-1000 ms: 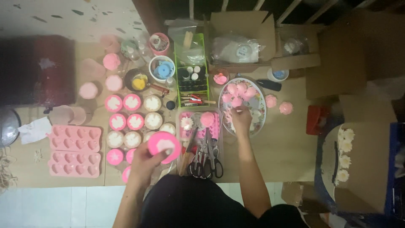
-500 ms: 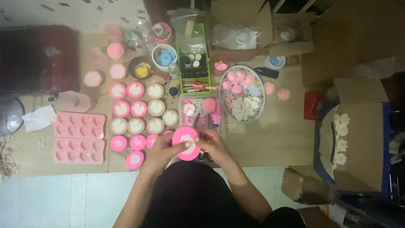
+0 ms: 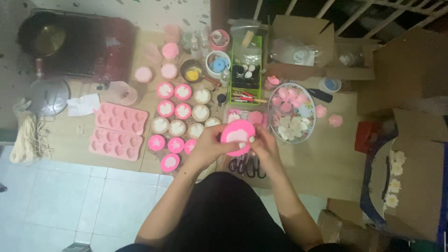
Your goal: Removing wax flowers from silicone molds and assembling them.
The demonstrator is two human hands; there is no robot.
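My left hand [image 3: 210,145] and my right hand [image 3: 264,147] together hold a round pink mould [image 3: 237,137] with a pale flower shape in it, tilted up above the table's near edge. My fingers wrap its rim from both sides. Behind it lies a clear tray [image 3: 233,115] with pink pieces, and black-handled scissors [image 3: 247,166] poke out below my hands. To the right stands a patterned oval plate [image 3: 308,128] with pink and white flower pieces.
Rows of round pink and cream moulds [image 3: 182,120] lie left of my hands. Two pink heart moulds [image 3: 116,130], a green organiser [image 3: 246,70], a red box [image 3: 88,46], cardboard boxes [image 3: 303,42] and a box with white flowers [image 3: 394,177] surround them.
My right hand left the oval plate and came to the pink mould, which I now hold in both hands. The view has shifted, so everything sits further right.
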